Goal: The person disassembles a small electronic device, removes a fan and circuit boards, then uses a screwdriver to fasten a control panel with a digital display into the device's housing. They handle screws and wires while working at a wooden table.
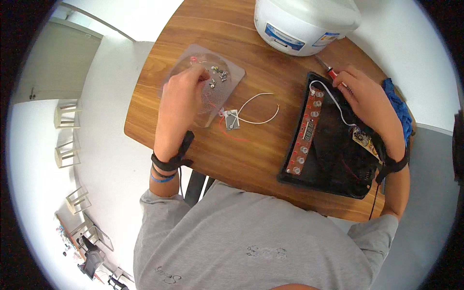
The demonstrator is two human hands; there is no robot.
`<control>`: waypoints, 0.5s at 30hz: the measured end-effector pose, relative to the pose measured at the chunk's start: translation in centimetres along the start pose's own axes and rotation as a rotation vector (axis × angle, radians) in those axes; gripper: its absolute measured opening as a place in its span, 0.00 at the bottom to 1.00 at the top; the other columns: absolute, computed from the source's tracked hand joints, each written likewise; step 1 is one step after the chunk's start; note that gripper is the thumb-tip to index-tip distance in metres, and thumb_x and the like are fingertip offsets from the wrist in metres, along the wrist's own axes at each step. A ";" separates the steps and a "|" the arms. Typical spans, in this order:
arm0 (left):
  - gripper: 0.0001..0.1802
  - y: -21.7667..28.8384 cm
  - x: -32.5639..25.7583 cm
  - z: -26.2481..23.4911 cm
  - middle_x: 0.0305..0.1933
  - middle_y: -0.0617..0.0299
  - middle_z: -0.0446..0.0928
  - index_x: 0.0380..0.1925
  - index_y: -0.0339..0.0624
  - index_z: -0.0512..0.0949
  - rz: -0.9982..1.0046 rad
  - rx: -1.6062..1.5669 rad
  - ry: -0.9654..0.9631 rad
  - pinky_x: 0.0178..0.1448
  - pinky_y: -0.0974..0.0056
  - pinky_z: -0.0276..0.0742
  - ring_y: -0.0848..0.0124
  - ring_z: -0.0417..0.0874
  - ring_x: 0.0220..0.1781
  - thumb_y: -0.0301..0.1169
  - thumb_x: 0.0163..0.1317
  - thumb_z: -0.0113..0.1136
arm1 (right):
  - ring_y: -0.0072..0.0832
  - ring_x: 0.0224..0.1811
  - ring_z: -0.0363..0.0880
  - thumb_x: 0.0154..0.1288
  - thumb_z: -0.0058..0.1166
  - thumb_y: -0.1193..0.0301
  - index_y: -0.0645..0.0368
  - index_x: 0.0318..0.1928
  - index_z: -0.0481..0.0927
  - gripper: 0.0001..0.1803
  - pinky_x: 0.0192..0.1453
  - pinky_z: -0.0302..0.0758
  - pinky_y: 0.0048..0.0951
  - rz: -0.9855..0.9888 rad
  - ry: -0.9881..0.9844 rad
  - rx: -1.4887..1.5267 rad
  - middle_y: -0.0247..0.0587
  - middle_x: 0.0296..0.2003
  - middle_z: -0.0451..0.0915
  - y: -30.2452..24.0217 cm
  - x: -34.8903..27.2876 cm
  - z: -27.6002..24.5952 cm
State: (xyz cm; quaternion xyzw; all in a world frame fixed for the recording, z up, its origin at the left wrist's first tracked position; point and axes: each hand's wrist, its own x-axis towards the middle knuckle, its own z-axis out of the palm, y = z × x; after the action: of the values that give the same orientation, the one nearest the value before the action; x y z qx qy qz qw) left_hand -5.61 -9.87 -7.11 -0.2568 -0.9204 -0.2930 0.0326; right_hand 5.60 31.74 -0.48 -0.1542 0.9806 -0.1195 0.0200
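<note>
My left hand (181,99) reaches over a clear plastic tray (234,72) with its fingers bent together above the screws (222,75) lying there; whether a screw is pinched in them is hidden. In my right hand (360,94) is a screwdriver (331,72) with a red handle, its shaft pointing up and left. Below that hand lies a black plastic panel (333,159). Along the panel's left side runs a reddish circuit board (303,137) with several round buttons and a small display. A white cable (338,104) leads from it to a second, yellowish board (363,140) near my right wrist.
A white rounded appliance (307,21) stands at the table's far side. Between tray and panel lie a small metal plate (232,119) and loose white wires (256,122). A blue cloth (398,108) is at the right edge. Stools (67,116) stand along the left wall.
</note>
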 end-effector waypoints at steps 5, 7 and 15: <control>0.10 -2.4 1.6 0.2 0.51 0.40 0.90 0.50 0.35 0.89 0.104 0.058 0.010 0.59 0.43 0.87 0.38 0.91 0.55 0.19 0.71 0.65 | 0.54 0.57 0.87 0.77 0.62 0.75 0.58 0.52 0.83 0.07 0.62 0.86 0.50 -0.160 0.029 0.013 0.47 0.52 0.85 -4.8 -0.1 -0.3; 0.14 -3.1 1.9 0.6 0.54 0.40 0.91 0.54 0.38 0.90 0.141 0.077 0.004 0.64 0.43 0.87 0.41 0.92 0.59 0.20 0.72 0.65 | 0.52 0.57 0.87 0.76 0.63 0.74 0.58 0.51 0.83 0.08 0.63 0.86 0.49 -0.177 0.007 0.011 0.46 0.54 0.85 -5.8 -0.4 -0.3; 0.10 -2.9 2.1 1.4 0.44 0.36 0.88 0.42 0.33 0.91 0.161 0.129 -0.085 0.52 0.41 0.88 0.36 0.91 0.48 0.19 0.69 0.60 | 0.48 0.60 0.88 0.73 0.64 0.73 0.58 0.52 0.84 0.10 0.67 0.85 0.48 -0.200 -0.099 -0.091 0.45 0.61 0.86 -7.8 -3.0 -1.8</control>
State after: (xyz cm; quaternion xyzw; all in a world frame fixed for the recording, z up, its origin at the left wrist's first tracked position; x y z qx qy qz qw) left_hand -8.76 -10.16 -9.35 -0.3396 -0.9142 -0.2185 0.0332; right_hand 10.67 25.83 3.19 -0.2574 0.9626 -0.0686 0.0494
